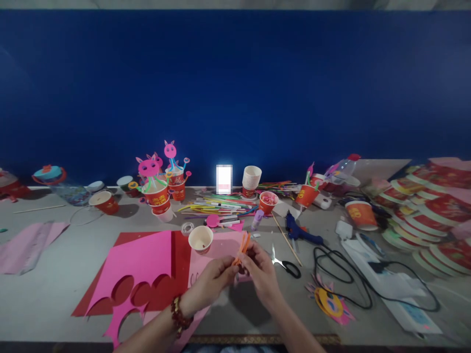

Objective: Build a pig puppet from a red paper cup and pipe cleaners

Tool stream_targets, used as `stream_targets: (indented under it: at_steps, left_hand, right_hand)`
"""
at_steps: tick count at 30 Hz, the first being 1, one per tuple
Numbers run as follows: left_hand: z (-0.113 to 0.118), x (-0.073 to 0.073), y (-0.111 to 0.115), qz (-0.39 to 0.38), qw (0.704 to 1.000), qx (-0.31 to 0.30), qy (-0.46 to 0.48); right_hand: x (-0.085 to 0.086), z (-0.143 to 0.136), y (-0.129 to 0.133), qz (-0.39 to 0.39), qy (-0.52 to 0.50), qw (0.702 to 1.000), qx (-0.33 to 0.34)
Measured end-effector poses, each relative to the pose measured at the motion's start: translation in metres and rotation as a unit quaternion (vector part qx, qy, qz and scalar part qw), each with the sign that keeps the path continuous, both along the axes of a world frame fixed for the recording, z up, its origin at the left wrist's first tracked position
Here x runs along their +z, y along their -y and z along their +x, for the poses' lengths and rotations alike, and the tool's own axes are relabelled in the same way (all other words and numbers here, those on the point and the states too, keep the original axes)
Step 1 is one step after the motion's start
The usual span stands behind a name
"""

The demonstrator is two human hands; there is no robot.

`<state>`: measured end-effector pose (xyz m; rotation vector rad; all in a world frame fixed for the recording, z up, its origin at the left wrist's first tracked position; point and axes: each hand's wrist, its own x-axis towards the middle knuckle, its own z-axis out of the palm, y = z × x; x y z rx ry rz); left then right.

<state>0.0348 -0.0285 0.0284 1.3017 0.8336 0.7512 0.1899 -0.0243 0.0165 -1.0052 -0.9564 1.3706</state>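
Note:
Both of my hands meet over the near middle of the table, around a folded orange pipe cleaner [244, 243]. My left hand [215, 280] pinches its lower part, and a beaded bracelet circles that wrist. With thumb and fingers closed, my right hand [260, 270] grips it from the other side. Two or more orange ends stick up above the fingers; the rest is hidden. Just beyond my left hand stands a paper cup [200, 240] on pink paper. Scissors [285, 264] with black handles lie to the right of my right hand.
Cut pink paper [142, 264] lies over red paper [180, 264] on the left. Behind are pipe cleaners [215, 203] and cup figures [156, 193]. A blue glue gun [300, 229], its cable, a power strip [390, 289] and stacked cups [427, 211] occupy the right.

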Motion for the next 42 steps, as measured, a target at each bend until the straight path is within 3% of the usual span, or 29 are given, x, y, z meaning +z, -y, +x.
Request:
stream_targets:
  at_steps: [5, 9, 13, 18, 21, 22, 24, 26, 28, 31, 35, 38, 42]
  left_hand:
    - [-0.009, 0.005, -0.003, 0.077, 0.994, -0.008, -0.08]
    - [-0.005, 0.005, 0.0, 0.04, 0.995, 0.091, 0.019]
    - [0.011, 0.002, 0.004, 0.001, 0.976, 0.17, 0.134]
    - [0.028, -0.002, 0.004, 0.03, 0.962, 0.236, 0.131]
    - [0.027, -0.005, 0.005, 0.041, 0.96, 0.251, 0.119]
    - [0.025, -0.005, 0.005, 0.038, 0.961, 0.25, 0.116]
    - [0.021, -0.006, 0.007, 0.028, 0.961, 0.254, 0.108]
    - [0.017, -0.006, 0.007, 0.019, 0.961, 0.259, 0.098]
    - [0.015, -0.005, 0.006, 0.013, 0.963, 0.257, 0.084]
    - [0.015, -0.003, 0.002, 0.015, 0.97, 0.236, 0.058]
    - [0.017, 0.0, -0.002, 0.042, 0.99, 0.132, 0.032]
    - [0.012, 0.003, -0.005, 0.041, 0.993, 0.107, 0.029]
    - [0.001, 0.007, -0.009, -0.012, 0.981, 0.175, 0.085]
  right_hand:
    - [0.001, 0.009, -0.001, -0.007, 0.036, 0.999, 0.021]
    - [-0.002, 0.009, -0.001, -0.024, -0.003, 1.0, -0.02]
    - [-0.002, -0.001, 0.003, -0.035, -0.042, 0.997, -0.048]
    - [-0.001, -0.009, 0.009, -0.015, -0.013, 0.999, -0.029]
    - [-0.005, 0.012, 0.005, 0.039, 0.081, 0.995, -0.037]
    - [-0.007, 0.025, 0.001, 0.061, 0.132, 0.987, -0.063]
    - [-0.013, 0.057, -0.007, 0.068, 0.19, 0.959, -0.197]
    - [-0.018, 0.09, -0.015, 0.077, 0.246, 0.905, -0.338]
    - [-0.021, 0.113, -0.018, 0.133, 0.366, 0.852, -0.351]
    - [-0.014, 0.118, -0.01, 0.172, 0.452, 0.842, -0.239]
    - [0.014, 0.079, 0.006, 0.244, 0.472, 0.846, -0.034]
    - [0.021, 0.049, 0.013, 0.193, 0.484, 0.844, 0.127]
    - [0.004, 0.028, 0.019, 0.088, 0.323, 0.917, 0.216]
